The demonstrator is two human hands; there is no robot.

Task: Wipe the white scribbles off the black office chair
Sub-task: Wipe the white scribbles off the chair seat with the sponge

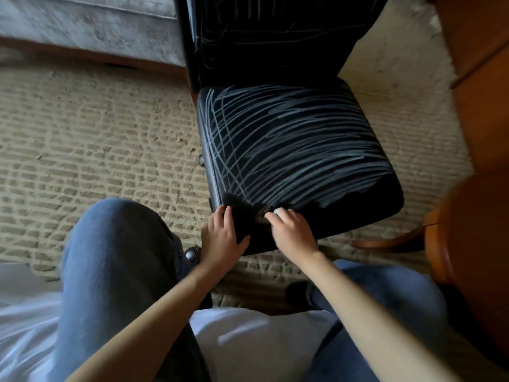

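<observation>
The black office chair's seat [292, 150] lies in front of me, covered in white scribbles [275, 133]. A strip along its near edge is plain black. Fainter lines show on the backrest [275, 31]. My left hand [223, 238] grips the seat's near left corner, fingers over the top. My right hand [292, 232] is curled over a small white wad [278, 212] and presses it on the seat near the front edge, beside a smudged round mark [261, 215]. What the wad is made of cannot be told.
A woven beige carpet [96, 139] covers the floor. An orange wooden chair [473, 216] stands close on the right. A grey upholstered piece [82, 26] is at the far left. One chair caster [192, 253] shows by my left knee [118, 244].
</observation>
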